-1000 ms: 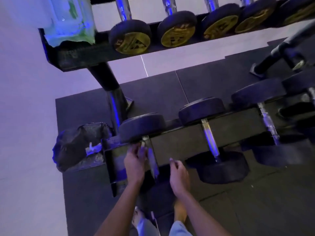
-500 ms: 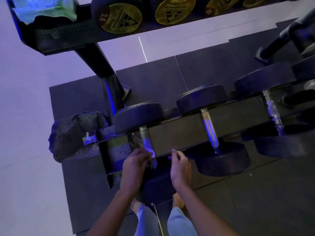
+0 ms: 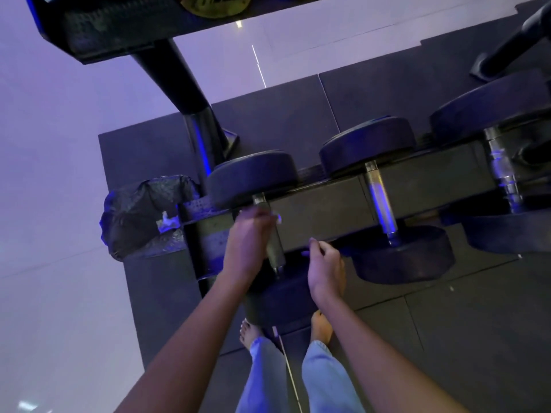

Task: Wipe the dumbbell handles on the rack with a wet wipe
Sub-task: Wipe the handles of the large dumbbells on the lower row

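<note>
Black dumbbells lie across the lower rack rail (image 3: 325, 210). My left hand (image 3: 247, 245) grips the upper part of the leftmost dumbbell's metal handle (image 3: 275, 251), just under its far head (image 3: 253, 177). A pale bit, perhaps the wet wipe (image 3: 278, 218), shows at my fingertips; the rest is hidden. My right hand (image 3: 325, 266) hovers loosely curled at the rail's front edge, above the near head (image 3: 283, 296), holding nothing I can see. Two more handles, the second handle (image 3: 381, 201) and the third handle (image 3: 504, 171), lie to the right.
A crumpled black bag (image 3: 143, 210) sits on the floor left of the rack. The rack's post (image 3: 182, 84) rises to an upper shelf (image 3: 119, 28) overhead. My bare feet (image 3: 250, 332) stand on dark floor mats close to the near dumbbell head.
My left hand slid down the leftmost handle and now back up toward the far head. My right hand stayed by the rail's edge. The view tilted further down.
</note>
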